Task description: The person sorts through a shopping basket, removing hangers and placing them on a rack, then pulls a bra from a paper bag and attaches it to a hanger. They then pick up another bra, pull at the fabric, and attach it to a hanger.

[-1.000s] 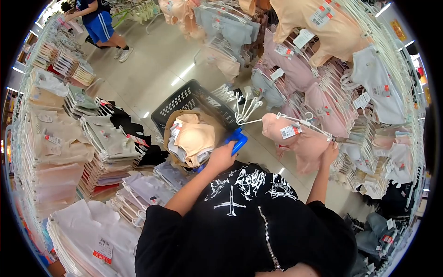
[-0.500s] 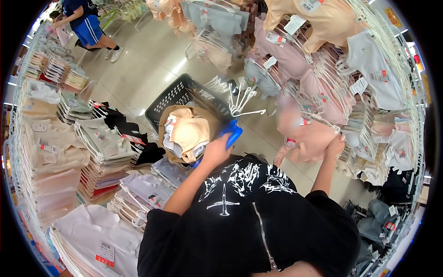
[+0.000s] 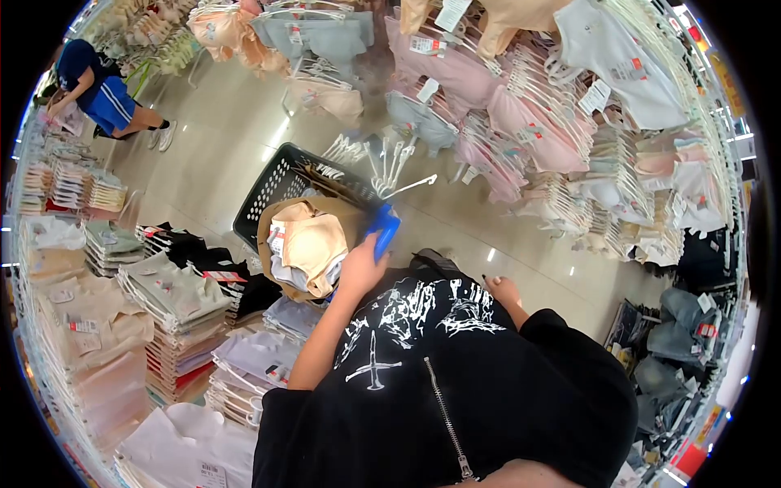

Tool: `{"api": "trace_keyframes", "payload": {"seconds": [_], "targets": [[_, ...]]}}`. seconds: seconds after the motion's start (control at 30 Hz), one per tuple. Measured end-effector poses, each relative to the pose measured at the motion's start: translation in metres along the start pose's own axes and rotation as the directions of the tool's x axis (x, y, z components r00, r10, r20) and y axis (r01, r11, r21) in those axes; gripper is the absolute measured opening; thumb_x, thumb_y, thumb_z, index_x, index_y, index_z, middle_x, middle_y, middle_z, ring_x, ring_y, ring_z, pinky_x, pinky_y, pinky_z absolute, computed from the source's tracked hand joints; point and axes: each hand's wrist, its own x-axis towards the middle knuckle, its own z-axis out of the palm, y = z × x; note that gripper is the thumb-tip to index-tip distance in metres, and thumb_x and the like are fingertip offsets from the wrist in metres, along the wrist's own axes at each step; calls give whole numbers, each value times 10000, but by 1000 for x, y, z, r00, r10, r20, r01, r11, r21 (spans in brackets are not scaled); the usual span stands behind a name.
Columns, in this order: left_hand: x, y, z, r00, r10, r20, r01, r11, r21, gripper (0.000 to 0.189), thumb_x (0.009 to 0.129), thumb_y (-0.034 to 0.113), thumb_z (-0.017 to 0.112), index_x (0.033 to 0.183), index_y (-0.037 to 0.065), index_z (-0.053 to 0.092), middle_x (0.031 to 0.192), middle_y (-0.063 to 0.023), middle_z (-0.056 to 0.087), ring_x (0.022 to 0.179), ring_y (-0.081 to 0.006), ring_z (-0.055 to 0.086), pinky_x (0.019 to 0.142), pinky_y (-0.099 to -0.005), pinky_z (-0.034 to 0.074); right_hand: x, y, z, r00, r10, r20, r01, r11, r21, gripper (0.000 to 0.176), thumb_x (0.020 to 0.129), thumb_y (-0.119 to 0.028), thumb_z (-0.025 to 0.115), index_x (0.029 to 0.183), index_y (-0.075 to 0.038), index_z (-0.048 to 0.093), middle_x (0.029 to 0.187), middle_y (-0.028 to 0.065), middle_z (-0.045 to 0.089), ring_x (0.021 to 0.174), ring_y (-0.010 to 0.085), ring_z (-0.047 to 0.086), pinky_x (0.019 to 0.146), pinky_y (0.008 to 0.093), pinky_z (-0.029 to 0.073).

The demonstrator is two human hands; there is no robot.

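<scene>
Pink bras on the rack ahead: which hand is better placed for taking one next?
Right, probably: the right hand looks empty and is nearer to the pink bras, while the left hand grips the blue handle.

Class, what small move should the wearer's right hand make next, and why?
Probably lift the right hand toward the hanging pink garments: it looks empty beside the black shirt, while the left hand holds the blue handle.
</scene>
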Motion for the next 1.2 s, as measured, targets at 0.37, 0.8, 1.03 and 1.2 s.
{"api": "trace_keyframes", "payload": {"seconds": [0.37, 0.8, 1.03, 1.2], "targets": [[3, -2, 4, 1000, 29, 4, -30, 999, 45, 414, 754, 251, 590, 1092, 52, 460, 730, -207, 595, 676, -379, 581, 606, -442, 462, -1, -64, -14, 977, 130, 170, -166, 962, 216, 442, 824, -423, 435, 977, -36, 585, 991, 204, 581, 939, 380, 538, 795, 433, 428], [4, 1, 6, 1000, -2, 13, 2, 999, 40, 389, 758, 227, 591, 1079, 52, 458, 735, -212, 593, 684, -384, 578, 604, -446, 456, 0, -75, 9, 947, 298, 124, -322, 891, 319, 479, 771, -501, 509, 864, -46, 624, 892, 196, 611, 858, 374, 567, 726, 438, 451], [4, 1, 4, 1000, -13, -4, 13, 998, 55, 392, 760, 242, 586, 1084, 59, 464, 739, -205, 597, 679, -382, 581, 608, -442, 462, 18, -61, 41, 951, 230, 208, -273, 940, 206, 455, 847, -448, 415, 886, -49, 629, 908, 201, 607, 870, 372, 571, 756, 453, 437], [5, 1, 10, 1000, -28, -2, 28, 991, 132, 371, 748, 229, 591, 1058, 62, 476, 744, -205, 598, 664, -374, 583, 598, -445, 463, 48, -65, 44, 982, 129, 135, -146, 982, 120, 440, 834, -447, 416, 867, -63, 629, 908, 199, 601, 885, 383, 556, 769, 468, 431]]}}
